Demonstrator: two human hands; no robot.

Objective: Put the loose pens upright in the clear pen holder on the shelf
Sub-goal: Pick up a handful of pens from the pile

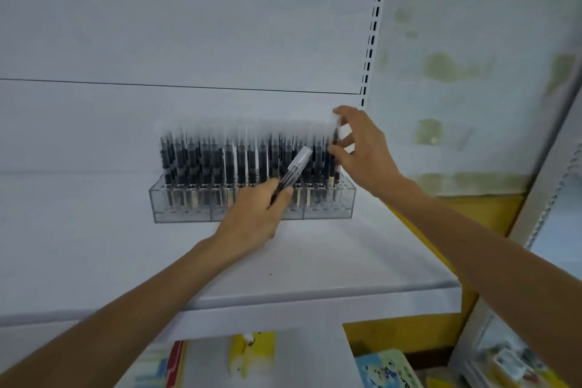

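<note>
A clear pen holder [176,208] stands against the back of a white shelf [315,264], packed with several upright black pens that have clear caps. My left hand [252,217] is in front of the holder's middle and grips a loose pen [297,165], which slants up to the right with its clear cap on top. My right hand [362,148] is at the holder's right end and pinches another pen [335,135] upright between thumb and fingers, over the rightmost slots. The lower end of that pen is lost among the standing pens.
A slotted upright post [373,28] runs up the back right of the shelf, next to a stained wall [456,72]. Below the shelf's front edge lie a yellow pack [252,353], a red-edged pack [174,365] and a light blue printed pack [387,368].
</note>
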